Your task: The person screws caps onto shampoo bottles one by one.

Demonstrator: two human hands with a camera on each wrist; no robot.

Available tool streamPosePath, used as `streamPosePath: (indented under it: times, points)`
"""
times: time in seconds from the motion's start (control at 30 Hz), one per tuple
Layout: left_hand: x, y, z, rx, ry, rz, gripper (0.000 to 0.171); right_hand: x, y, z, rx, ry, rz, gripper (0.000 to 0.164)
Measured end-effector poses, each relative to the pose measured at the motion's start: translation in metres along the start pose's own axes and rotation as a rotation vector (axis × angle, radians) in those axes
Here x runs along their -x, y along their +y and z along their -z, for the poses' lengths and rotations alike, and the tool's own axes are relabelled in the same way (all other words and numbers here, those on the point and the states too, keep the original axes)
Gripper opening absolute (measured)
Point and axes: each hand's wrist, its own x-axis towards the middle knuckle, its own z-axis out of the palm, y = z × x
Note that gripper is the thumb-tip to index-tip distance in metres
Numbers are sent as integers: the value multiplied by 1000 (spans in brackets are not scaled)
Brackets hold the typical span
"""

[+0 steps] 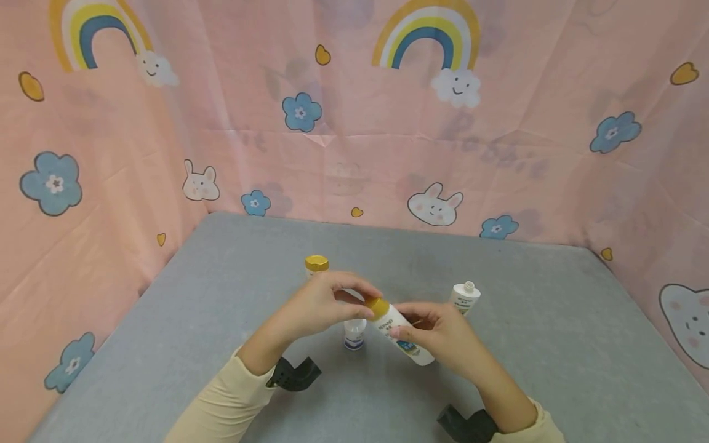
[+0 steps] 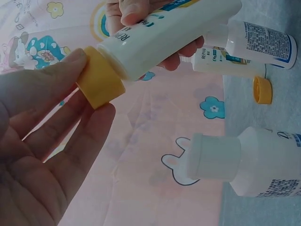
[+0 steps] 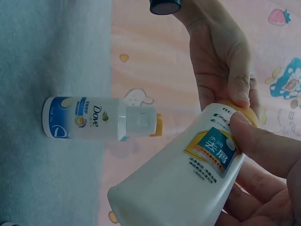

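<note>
A white shampoo bottle [image 1: 396,332] with a gold cap [image 1: 378,307] is held tilted between both hands, above the grey table. My left hand [image 1: 327,304] pinches the cap between thumb and fingers. The right hand [image 1: 443,335] grips the bottle's body just below, its thumb across the front label. In the left wrist view the gold cap [image 2: 100,77] sits at the bottle's top end. Upright on the table under the hands stands a small white-capped Dove bottle [image 3: 89,117], partly covered by the left hand in the head view.
Behind the left hand stands another bottle with a gold cap [image 1: 317,263]. An uncapped white bottle [image 1: 464,296] stands beyond the right hand. A loose gold cap [image 2: 262,90] lies on the table [image 1: 249,258]. Pink printed cloth [image 1: 354,147] walls off the back and sides.
</note>
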Motion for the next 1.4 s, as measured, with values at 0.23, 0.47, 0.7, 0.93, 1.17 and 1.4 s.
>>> streamPosePath:
  times: [0.23,0.47,0.7,0.93,1.17,1.4]
  points:
    - [2,3,4,-34,-50,-78,26,-1,0,2,-47,-36,-9,38]
    - [5,9,6,-19,-1,-16,51,-1,-2,3,-82,-34,-35,41]
    - [4,8,0,-35,151,144,35,0,-5,2,-54,9,-38,38]
    - [4,9,-3,-57,125,144,25,0,-8,1,-39,23,-36,37]
    - [5,10,-1,18,70,99,33,0,-5,3,-45,15,-25,38]
    - [5,11,1,4,86,164,42,1,-4,3,-56,8,-24,38]
